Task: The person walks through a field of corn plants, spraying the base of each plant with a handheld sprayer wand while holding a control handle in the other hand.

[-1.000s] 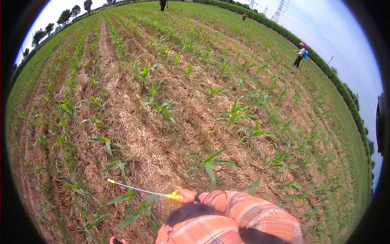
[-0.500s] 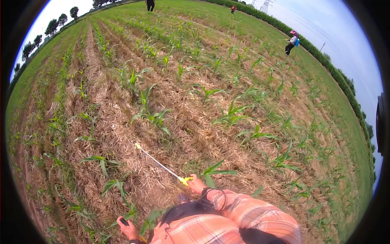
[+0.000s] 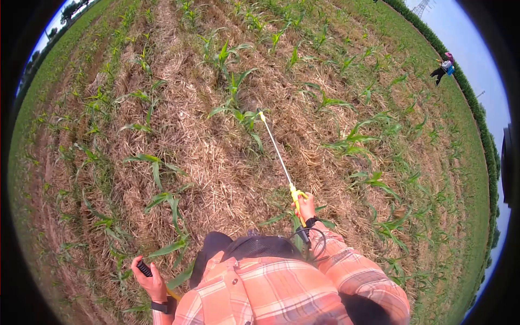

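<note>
My right hand [image 3: 305, 208] is closed around the yellow trigger grip of a spray wand [image 3: 277, 149]. The wand's thin pale tube points forward and slightly left, with its yellow nozzle end over the straw close to a young maize plant [image 3: 238, 116]. A dark hose loops from the grip beside my right wrist. At the lower left, my left hand [image 3: 150, 283] wraps a black ribbed handle [image 3: 144, 268], whose yellow bar shows below my wrist. Green leaves [image 3: 169, 248] are near that hand.
Rows of young maize [image 3: 157, 162] grow through dry straw [image 3: 200, 173] all around. At the far right a person [image 3: 444, 68] with a pink hat and a blue pack stands in the field. A tall green hedge [image 3: 470, 92] lines the right edge, with a pylon [image 3: 422, 7] beyond.
My right hand and the spray wand have swung right and forward, the nozzle now farther out. My left hand has come up, still on the ribbed handle. The view has tilted downward.
</note>
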A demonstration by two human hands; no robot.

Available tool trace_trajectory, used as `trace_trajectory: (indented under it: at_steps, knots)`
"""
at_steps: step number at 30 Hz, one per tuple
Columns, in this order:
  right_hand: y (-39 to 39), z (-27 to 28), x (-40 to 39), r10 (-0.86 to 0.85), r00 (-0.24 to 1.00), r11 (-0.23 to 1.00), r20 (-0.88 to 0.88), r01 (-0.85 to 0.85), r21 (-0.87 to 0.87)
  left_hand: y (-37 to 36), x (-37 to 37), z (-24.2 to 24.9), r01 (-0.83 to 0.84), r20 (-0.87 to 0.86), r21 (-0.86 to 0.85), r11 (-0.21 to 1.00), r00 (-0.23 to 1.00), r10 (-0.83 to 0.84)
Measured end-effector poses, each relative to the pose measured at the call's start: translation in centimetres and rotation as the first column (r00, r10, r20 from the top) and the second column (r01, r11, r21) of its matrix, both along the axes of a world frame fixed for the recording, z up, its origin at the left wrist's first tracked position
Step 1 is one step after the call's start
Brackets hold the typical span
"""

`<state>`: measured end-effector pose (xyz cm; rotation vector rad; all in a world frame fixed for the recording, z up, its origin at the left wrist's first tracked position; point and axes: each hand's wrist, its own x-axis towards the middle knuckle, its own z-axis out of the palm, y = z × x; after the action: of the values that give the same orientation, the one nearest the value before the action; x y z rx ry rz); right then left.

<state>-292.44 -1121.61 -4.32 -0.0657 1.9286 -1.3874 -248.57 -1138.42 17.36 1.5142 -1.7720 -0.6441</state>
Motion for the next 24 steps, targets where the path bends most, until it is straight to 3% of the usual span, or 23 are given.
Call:
trace_trajectory:
  at_steps: [4,5,8,10,13,16,17,20,22,24]
  knots:
    - [-5.1,-0.2,1.2,0.082,0.995,0.997,0.047,-0.081,-0.018,-5.1,-2.2,-7.2,0.005,0.064,0.09,0.996,0.998,-0.011]
    - [-6.6,0.0,2.1,0.125,0.991,0.992,0.055,-0.124,-0.015,-6.5,-2.6,-9.4,0.018,0.001,0.163,0.987,1.0,-0.018]
    - [-11.6,0.7,3.9,0.227,0.971,0.974,0.072,-0.227,-0.008,-10.5,-2.8,-13.9,0.038,0.04,0.103,0.994,0.998,-0.042]
    - [-14.7,0.5,5.0,0.306,0.949,0.952,0.081,-0.307,-0.001,-12.0,-2.6,-11.4,-0.026,0.029,0.25,0.968,0.999,0.02]
    - [-19.5,1.2,7.0,0.427,0.899,0.903,0.097,-0.429,-0.003,-14.1,-1.2,-11.5,-0.035,-0.056,0.17,0.985,0.997,0.045]
    - [-23.0,1.7,9.0,0.519,0.852,0.854,0.071,-0.52,-0.007,-15.9,0.8,-11.7,-0.093,-0.022,0.209,0.974,0.995,0.1]
    - [-24.0,1.7,9.5,0.557,0.826,0.829,0.084,-0.559,-0.006,-16.3,1.5,-11.6,-0.088,-0.008,0.14,0.986,0.996,0.09]
    - [-26.4,3.4,10.5,0.62,0.781,0.782,0.074,-0.623,0.022,-16.8,2.7,-6.4,-0.134,-0.031,0.13,0.983,0.99,0.139]
    - [-27.0,3.2,10.5,0.678,0.732,0.728,0.066,-0.681,0.07,-16.6,3.8,-2.9,-0.123,-0.142,0.069,0.99,0.981,0.131]
    - [-27.3,3.2,10.3,0.663,0.739,0.74,0.12,-0.671,0.042,-16.4,5.6,-1.6,-0.176,-0.209,0.178,0.968,0.955,0.212]
